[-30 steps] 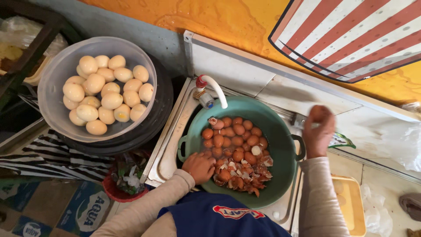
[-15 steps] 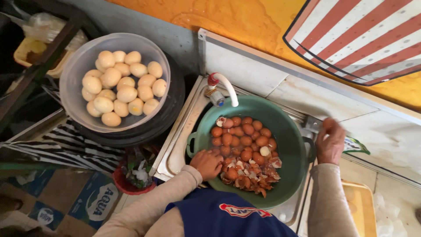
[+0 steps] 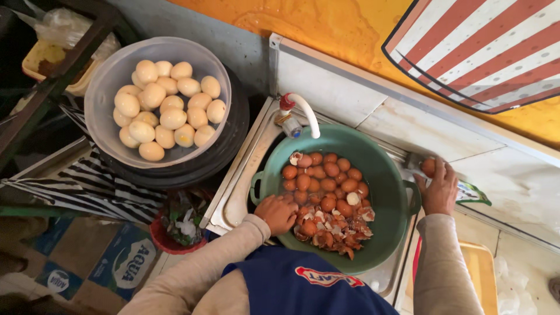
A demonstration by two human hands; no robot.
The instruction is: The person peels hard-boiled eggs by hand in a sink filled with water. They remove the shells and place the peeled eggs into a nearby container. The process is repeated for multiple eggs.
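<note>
A green basin (image 3: 392, 201) sits in the metal sink (image 3: 239, 185) and holds several brown unpeeled eggs (image 3: 326, 179) in water, with broken shells (image 3: 332, 228) piled at its near side. My left hand (image 3: 277, 213) is inside the basin at its near left, fingers curled among the eggs and shells; what it grips is hidden. My right hand (image 3: 438, 188) rests on the counter just past the basin's right rim, closed on a brown egg (image 3: 429, 167). A white tap (image 3: 305, 113) arches over the basin's far edge.
A clear bowl (image 3: 105, 87) with several pale peeled eggs (image 3: 167, 111) stands on a dark round pan left of the sink. A red bucket (image 3: 169, 238) with scraps sits below. A striped cloth (image 3: 87, 186), cardboard boxes (image 3: 125, 262) and a yellow tray (image 3: 483, 274) lie around.
My right hand came down from above the counter and now presses a brown egg against the counter by the basin's rim. My left hand stayed in the basin. The camera moved closer.
</note>
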